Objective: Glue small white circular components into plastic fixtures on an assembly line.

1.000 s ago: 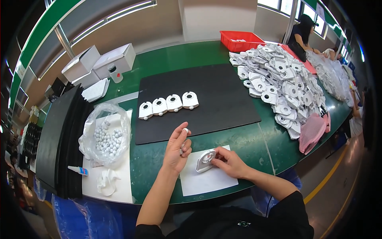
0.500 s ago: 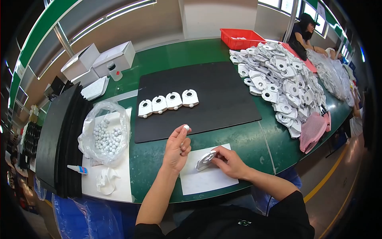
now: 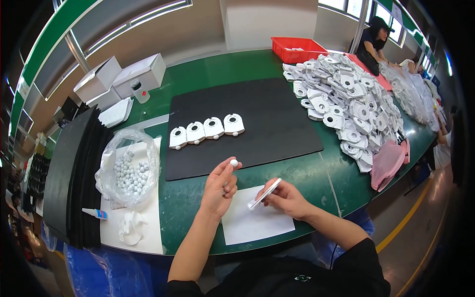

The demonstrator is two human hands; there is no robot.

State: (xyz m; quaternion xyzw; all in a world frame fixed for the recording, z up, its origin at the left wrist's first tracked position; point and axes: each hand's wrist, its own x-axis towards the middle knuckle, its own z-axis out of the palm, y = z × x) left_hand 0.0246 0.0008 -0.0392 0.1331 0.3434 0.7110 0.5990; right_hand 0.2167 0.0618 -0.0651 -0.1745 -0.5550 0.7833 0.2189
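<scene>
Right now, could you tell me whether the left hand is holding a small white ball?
Yes, the left hand pinches a small white ball at its fingertips, raised above the green table.

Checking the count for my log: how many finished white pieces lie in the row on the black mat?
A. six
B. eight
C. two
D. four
D: four white pieces lie side by side in one row on the black mat.

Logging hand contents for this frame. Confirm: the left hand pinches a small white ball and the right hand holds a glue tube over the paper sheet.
Not quite. In the head view the right hand holds a flat white plastic part, not a glue tube; the glue tube lies far left. The left hand does pinch the small white ball, above the paper sheet.
</scene>
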